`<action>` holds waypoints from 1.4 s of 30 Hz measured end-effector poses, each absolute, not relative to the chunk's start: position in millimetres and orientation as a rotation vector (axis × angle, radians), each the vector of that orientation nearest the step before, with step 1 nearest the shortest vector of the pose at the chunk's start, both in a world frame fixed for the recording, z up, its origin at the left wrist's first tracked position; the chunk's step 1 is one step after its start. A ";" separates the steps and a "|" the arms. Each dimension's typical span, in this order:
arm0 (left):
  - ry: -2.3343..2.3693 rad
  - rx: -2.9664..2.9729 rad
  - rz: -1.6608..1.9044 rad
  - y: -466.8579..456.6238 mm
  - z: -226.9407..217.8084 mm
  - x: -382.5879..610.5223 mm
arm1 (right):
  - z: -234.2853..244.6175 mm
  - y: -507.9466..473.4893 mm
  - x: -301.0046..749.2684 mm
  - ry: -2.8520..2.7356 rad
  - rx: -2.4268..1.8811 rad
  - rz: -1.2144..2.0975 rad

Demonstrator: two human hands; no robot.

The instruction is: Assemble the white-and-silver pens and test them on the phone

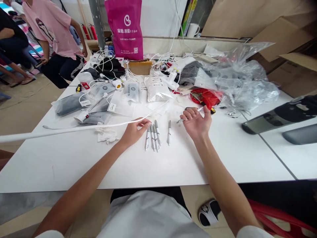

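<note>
Six pens on a white table, one of them in the right hand

The white table (183, 165) spans the frame. Open cardboard boxes (292, 36) stand at the upper right, their insides mostly hidden. Below them spreads a heap of clear plastic bags (247, 79). An upright magenta bag (127, 41) fills the upper middle; its contents are out of sight. At centre left, a clear bag (70, 104) holds something dark. Right of centre, a red plastic bag (210, 97) has small yellowish pieces in it.

The right hand (196, 120), palm up, has its fingers curled round a pen. The left hand (137, 132) brings thumb and fingertips together at the upper ends of the grouped pens; whether it grips one cannot be told.

Just above centre lies a puffed white packet (158, 89), contents hidden.

The grouped pens (153, 137), four side by side, lie in the middle, long axes running up and down the frame, grey ends toward the top. A lone pen (169, 133) lies apart to their right, pointing the same way. The held pen (180, 121) slants, grey end toward the lower left, white end toward the upper right.
</note>
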State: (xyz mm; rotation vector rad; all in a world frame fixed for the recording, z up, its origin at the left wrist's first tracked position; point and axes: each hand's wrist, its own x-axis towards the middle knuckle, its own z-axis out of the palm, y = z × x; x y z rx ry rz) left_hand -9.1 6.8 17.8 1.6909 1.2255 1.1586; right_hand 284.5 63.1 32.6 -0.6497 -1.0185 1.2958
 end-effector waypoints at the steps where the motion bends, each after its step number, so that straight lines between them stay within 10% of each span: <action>1: 1.244 1.728 1.158 4.8 16.1 -10.4 | 29.8 61.1 286.7 -1.014 -0.631 1.289; 20: 1.272 2.223 1.242 -6.0 -12.4 -19.9 | 14.6 50.1 297.7 -0.966 -0.588 1.350; 42: 1.241 2.338 1.200 -6.6 -13.5 -17.7 | 30.7 37.3 306.9 -0.437 0.736 2.327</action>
